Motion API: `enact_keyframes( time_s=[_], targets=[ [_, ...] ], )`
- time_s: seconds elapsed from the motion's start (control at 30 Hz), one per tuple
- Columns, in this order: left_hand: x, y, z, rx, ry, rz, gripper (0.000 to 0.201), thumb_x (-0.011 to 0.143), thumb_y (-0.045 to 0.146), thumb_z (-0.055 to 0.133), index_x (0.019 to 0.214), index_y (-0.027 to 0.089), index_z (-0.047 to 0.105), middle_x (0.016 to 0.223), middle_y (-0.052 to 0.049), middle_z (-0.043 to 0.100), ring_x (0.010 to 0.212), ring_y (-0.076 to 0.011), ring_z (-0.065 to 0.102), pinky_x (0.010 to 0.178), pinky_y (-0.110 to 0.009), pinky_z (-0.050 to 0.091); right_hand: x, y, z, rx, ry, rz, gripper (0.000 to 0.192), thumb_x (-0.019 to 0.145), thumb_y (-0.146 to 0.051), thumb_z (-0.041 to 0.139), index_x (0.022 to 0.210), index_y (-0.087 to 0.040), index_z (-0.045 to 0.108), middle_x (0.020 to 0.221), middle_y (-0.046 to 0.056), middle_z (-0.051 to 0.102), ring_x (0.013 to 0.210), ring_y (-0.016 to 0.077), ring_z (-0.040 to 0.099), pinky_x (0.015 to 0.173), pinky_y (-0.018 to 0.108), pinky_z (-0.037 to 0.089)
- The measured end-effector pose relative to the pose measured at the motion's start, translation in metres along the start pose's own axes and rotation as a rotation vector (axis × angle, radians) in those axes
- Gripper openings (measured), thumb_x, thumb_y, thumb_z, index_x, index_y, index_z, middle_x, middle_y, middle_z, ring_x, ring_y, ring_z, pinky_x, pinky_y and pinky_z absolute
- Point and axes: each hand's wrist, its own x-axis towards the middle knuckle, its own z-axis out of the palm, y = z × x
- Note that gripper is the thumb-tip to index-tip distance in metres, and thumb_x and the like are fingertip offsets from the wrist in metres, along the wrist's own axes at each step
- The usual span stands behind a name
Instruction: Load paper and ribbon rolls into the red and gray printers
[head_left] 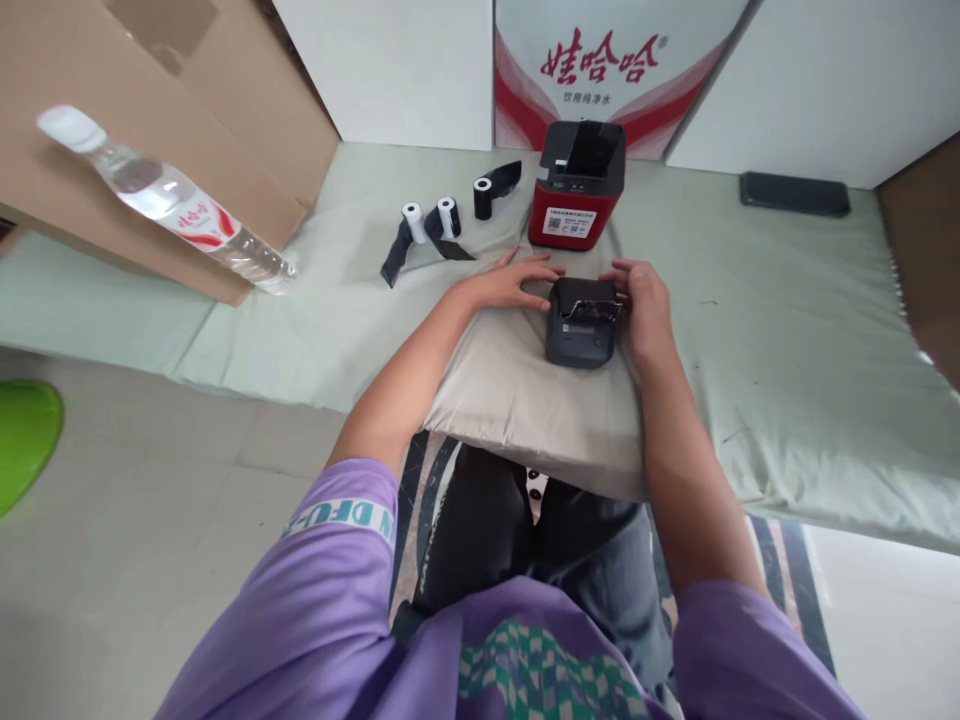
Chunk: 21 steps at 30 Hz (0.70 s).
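On pillow (510, 390), both hands flat & spread: L hand (514, 283) beside black printer (581, 325), R hand (645, 305) touching it

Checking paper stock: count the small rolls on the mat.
3. Two white rolls stand side by side left of the red printer; one black roll stands nearer it. None seems hidden.

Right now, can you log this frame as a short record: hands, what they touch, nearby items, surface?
left hand: flat on the beige cushion, fingertips beside the small black label printer
right hand: touching the printer's right side, fingers at its top edge
printer lid: cannot tell whether open
behind: red and black printer, lid open
rolls: two white paper rolls, one black roll
left: clear plastic water bottle against brown cardboard
surface: pale green sheet
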Motion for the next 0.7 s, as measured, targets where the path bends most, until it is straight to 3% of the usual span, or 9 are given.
enact_keyframes(
  time_s=[0.13, 0.3, 0.47, 0.57, 0.7],
  targets=[
    [0.0, 0.0, 0.002, -0.007, 0.004, -0.004, 0.071, 0.091, 0.061, 0.074, 0.156, 0.034, 0.065, 0.18, -0.005, 0.048, 0.177, -0.0356, 0.021, 0.141, -0.062, -0.014, -0.005, -0.012, -0.006, -0.061, -0.074, -0.009, 0.071, 0.093, -0.093, 0.054, 0.117, -0.029, 0.073, 0.117, 0.01, 0.08, 0.115, 0.0302, 0.076, 0.102, 0.048, 0.064],
    [-0.002, 0.005, 0.004, -0.031, 0.003, -0.002, 0.072, 0.09, 0.059, 0.075, 0.156, 0.034, 0.061, 0.18, -0.006, 0.048, 0.178, -0.0349, 0.02, 0.141, -0.063, -0.015, -0.007, -0.014, -0.008, -0.108, -0.048, -0.028, 0.064, 0.093, -0.088, 0.06, 0.116, -0.03, 0.074, 0.114, 0.008, 0.083, 0.115, 0.0315, 0.077, 0.113, 0.054, 0.06],
    [-0.003, 0.01, 0.004, -0.02, -0.022, -0.013, 0.068, 0.091, 0.058, 0.074, 0.152, 0.031, 0.062, 0.181, -0.006, 0.046, 0.178, -0.0347, 0.019, 0.142, -0.063, -0.013, 0.0, -0.009, -0.012, -0.092, -0.065, 0.016, 0.04, 0.092, -0.064, 0.069, 0.114, -0.03, 0.075, 0.116, 0.007, 0.084, 0.121, 0.0331, 0.077, 0.12, 0.059, 0.056],
    [-0.002, 0.009, 0.006, -0.007, 0.005, -0.004, 0.066, 0.091, 0.058, 0.075, 0.15, 0.031, 0.064, 0.18, -0.006, 0.047, 0.178, -0.0345, 0.022, 0.143, -0.062, -0.01, 0.004, -0.008, -0.02, -0.027, -0.16, 0.071, 0.034, 0.081, -0.044, 0.077, 0.113, -0.031, 0.076, 0.124, 0.005, 0.084, 0.131, 0.0342, 0.075, 0.126, 0.059, 0.052],
    [-0.001, 0.006, 0.007, -0.002, 0.017, 0.006, 0.066, 0.092, 0.058, 0.074, 0.152, 0.032, 0.064, 0.179, -0.006, 0.049, 0.177, -0.0341, 0.024, 0.144, -0.06, -0.008, 0.005, -0.011, -0.034, 0.016, -0.354, 0.119, 0.052, 0.07, -0.034, 0.082, 0.121, -0.033, 0.077, 0.138, 0.003, 0.081, 0.14, 0.0358, 0.071, 0.129, 0.06, 0.051]
  ],
)
